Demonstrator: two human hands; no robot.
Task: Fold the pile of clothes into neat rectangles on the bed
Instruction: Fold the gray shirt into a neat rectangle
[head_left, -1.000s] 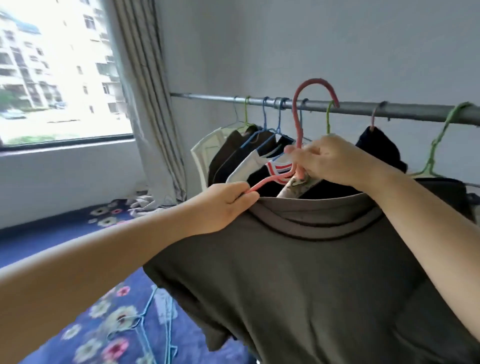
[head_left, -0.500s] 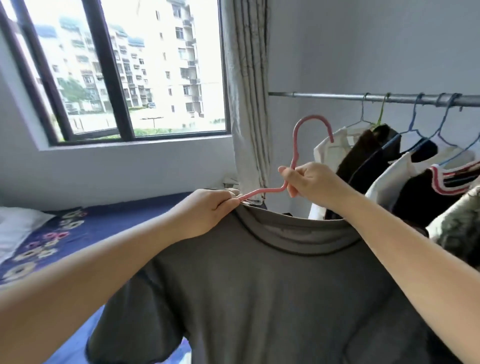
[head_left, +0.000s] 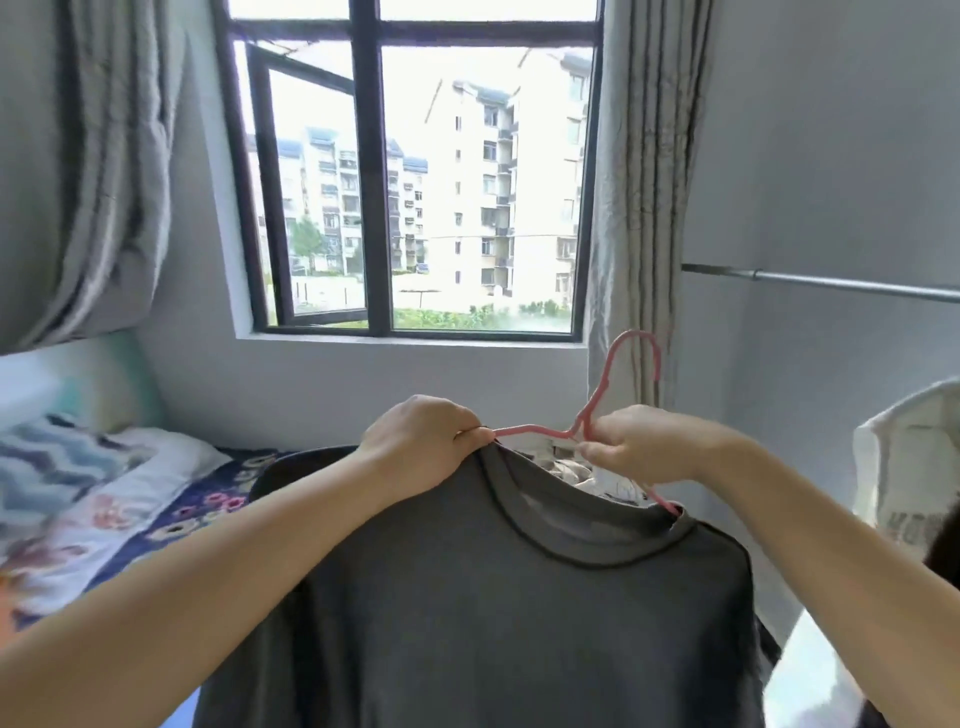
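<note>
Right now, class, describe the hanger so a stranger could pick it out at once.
Start at the big window and drop to the grey T-shirt held up below it. The pink hanger pokes out of its collar, between the left hand and right hand; it is the only thin pink wire shape.

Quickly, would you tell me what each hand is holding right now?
Left hand: grips the grey shirt at its shoulder.
Right hand: grips the pink hanger.
</note>
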